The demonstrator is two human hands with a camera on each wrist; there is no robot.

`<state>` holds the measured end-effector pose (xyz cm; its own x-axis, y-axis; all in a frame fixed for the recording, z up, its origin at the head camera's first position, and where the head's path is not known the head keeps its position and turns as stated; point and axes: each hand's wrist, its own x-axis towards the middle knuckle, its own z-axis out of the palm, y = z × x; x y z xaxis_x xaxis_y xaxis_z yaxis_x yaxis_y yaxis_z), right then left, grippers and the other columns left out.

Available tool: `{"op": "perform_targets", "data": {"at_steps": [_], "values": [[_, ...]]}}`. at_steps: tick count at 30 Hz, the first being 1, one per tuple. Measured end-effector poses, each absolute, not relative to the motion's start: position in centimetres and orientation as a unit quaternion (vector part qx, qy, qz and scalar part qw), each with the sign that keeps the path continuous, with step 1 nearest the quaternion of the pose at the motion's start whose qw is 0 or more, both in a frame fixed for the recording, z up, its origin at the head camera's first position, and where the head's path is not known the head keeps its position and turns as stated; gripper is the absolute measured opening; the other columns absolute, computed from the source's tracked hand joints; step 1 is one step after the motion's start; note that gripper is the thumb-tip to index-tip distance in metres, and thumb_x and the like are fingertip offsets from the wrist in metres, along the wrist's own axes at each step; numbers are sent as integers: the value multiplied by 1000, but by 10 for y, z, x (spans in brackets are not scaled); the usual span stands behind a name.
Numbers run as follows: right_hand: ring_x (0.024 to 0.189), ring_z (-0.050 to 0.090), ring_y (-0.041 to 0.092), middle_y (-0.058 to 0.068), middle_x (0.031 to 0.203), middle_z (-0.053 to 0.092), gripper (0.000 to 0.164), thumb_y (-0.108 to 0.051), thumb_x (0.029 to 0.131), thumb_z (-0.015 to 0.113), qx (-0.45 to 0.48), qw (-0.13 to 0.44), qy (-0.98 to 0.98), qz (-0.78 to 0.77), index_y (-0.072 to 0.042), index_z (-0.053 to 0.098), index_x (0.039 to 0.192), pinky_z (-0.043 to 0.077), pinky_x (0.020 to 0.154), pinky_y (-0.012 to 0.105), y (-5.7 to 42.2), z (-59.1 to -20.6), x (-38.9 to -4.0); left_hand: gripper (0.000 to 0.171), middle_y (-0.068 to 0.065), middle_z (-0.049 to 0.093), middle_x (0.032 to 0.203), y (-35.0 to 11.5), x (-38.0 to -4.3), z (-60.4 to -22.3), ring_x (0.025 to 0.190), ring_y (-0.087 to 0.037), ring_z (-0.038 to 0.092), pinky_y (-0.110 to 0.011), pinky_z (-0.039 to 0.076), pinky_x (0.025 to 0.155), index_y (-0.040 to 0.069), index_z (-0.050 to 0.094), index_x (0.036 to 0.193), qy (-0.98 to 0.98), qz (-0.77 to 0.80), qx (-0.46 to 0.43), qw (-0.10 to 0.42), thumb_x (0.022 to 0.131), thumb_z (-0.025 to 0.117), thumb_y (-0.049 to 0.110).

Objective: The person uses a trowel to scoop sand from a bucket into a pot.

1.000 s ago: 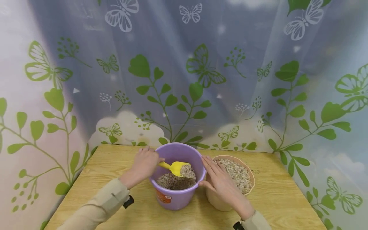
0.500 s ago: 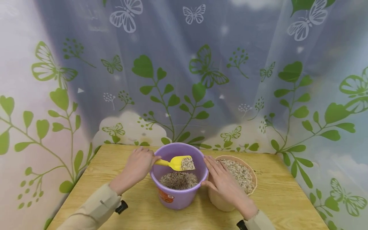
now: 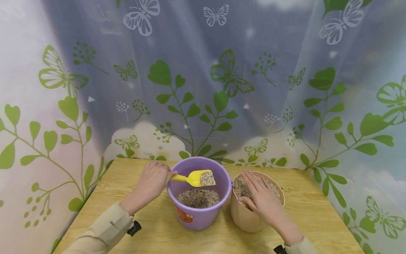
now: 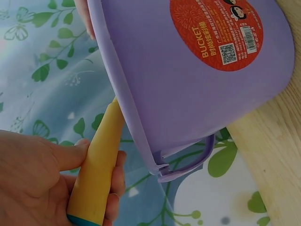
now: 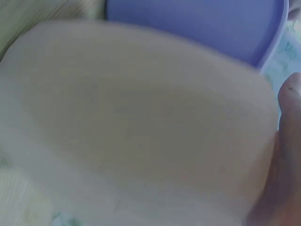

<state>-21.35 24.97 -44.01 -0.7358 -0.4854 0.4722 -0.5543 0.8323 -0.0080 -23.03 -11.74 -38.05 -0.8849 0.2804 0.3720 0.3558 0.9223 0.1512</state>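
My left hand (image 3: 152,182) grips the handle of a yellow scoop (image 3: 194,178), its thumb and fingers around it in the left wrist view. Pale grain-like bits fill the scoop's front, which hangs over the opening of a purple bucket (image 3: 203,220). Inside the bucket lies a heap of brownish bits (image 3: 198,198). My right hand (image 3: 264,201) has straight fingers and overlaps the top of a peach-coloured pot (image 3: 245,222), which holds more of the pale bits. In the right wrist view the pot's wall (image 5: 141,122) looms large and blurred.
Both containers stand side by side on a wooden table (image 3: 317,211). A curtain (image 3: 203,70) printed with leaves and butterflies hangs behind and at both sides. The bucket's handle (image 4: 197,160) hangs at its side.
The loaded scoop has risen from the heap inside the bucket and now hangs level over it. My right hand has left the bucket's rim and moved right, over the peach-coloured pot.
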Motion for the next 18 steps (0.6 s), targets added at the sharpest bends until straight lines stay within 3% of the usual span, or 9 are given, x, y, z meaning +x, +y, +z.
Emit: {"op": "perform_targets", "data": {"at_steps": [4,10,14,18], "values": [[140,41,41,21,156,41,76,-48,99,58,248,236,-936,87,2,38,153,32,109,64,280,-439,-208,29,-3,64,73,-117,-231,-379,74,-22,51,-36,43,70,5,71,82,-961,-110,-171,186,98,67,28],[146,33,40,22,159,35,77,-39,99,62,192,177,-958,114,-6,27,159,27,112,66,321,-442,-195,28,-6,66,76,-116,-232,-375,74,-23,53,-37,44,70,3,74,87,-958,-114,-178,193,99,66,27],[147,29,41,22,160,32,75,-40,101,60,170,144,-967,126,-4,28,159,24,113,67,338,-446,-187,28,-6,67,79,-113,-235,-370,77,-25,55,-36,44,68,4,74,87,-956,-108,-181,202,99,66,28],[148,28,42,23,161,30,73,-42,102,57,160,124,-970,131,-3,30,158,25,111,69,345,-451,-183,29,-7,67,79,-107,-239,-363,81,-27,58,-41,47,76,4,72,84,-952,-100,-192,214,99,66,29]]}}
